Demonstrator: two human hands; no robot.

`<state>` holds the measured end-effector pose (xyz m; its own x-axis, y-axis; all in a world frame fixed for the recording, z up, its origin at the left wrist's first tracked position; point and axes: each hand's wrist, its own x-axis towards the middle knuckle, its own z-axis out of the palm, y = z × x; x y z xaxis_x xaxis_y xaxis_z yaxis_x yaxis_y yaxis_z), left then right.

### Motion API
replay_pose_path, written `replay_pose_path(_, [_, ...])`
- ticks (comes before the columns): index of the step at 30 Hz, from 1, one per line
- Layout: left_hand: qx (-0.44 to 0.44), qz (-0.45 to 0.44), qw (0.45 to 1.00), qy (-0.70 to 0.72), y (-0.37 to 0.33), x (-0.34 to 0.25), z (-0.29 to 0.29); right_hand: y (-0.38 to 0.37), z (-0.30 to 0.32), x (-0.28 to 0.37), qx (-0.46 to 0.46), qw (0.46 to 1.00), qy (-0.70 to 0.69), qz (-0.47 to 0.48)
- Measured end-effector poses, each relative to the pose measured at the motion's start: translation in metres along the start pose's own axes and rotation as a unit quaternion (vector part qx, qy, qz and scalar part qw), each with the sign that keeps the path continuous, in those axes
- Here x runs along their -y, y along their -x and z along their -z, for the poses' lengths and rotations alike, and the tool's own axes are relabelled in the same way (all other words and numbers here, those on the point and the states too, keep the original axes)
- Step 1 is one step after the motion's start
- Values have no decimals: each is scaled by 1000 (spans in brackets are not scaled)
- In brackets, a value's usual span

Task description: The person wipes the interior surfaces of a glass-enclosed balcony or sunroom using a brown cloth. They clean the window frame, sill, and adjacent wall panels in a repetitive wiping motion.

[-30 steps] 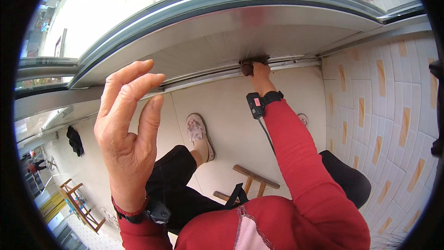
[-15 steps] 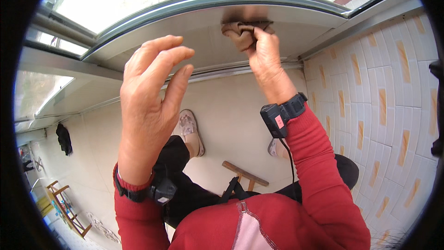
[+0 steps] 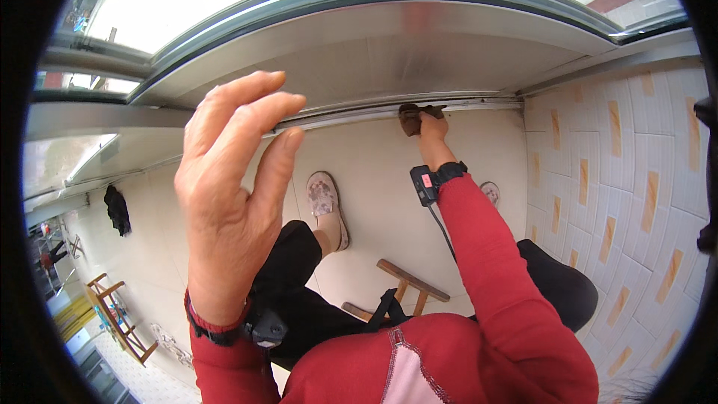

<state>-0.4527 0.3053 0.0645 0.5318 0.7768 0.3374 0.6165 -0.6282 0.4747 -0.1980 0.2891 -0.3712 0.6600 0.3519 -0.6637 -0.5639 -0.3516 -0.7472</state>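
Note:
My right hand (image 3: pixel 433 136) is closed on a bunched brown cloth (image 3: pixel 410 119). It presses the cloth against the metal track (image 3: pixel 351 114) at the foot of a grey door panel (image 3: pixel 389 49), near the tiled wall. My left hand (image 3: pixel 235 179) hangs in the air at the left, fingers apart and slightly curled, with nothing in it. Part of the panel and track is hidden behind it. Each wrist carries a black strapped device over or beside a red sleeve.
Below me stands a wooden stool (image 3: pixel 413 280). My left shoe (image 3: pixel 323 194) is on the pale floor (image 3: pixel 381 202). A tiled wall (image 3: pixel 598 172) rises on the right. Another wooden stool-like frame (image 3: pixel 120 322) and a black item (image 3: pixel 117 211) are at the left.
My right hand has moved the cloth down from the face of the panel to the track at floor level. My left hand stays raised, shifted slightly left.

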Motion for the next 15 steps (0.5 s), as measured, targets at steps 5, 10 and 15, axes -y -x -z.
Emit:
replay_pose_path(5, [37, 16, 999, -22, -7, 5, 0, -18, -45, -28, 118, 991, 15, 66])
replay_pose_path(10, [39, 10, 999, -20, -4, 1, 2, 6, -51, 18, 125, 978, -157, -49])
replay_pose_path(15, [-20, -3, 999, 31, 5, -4, 2, 95, -36, 123, 232, 956, -181, 21])
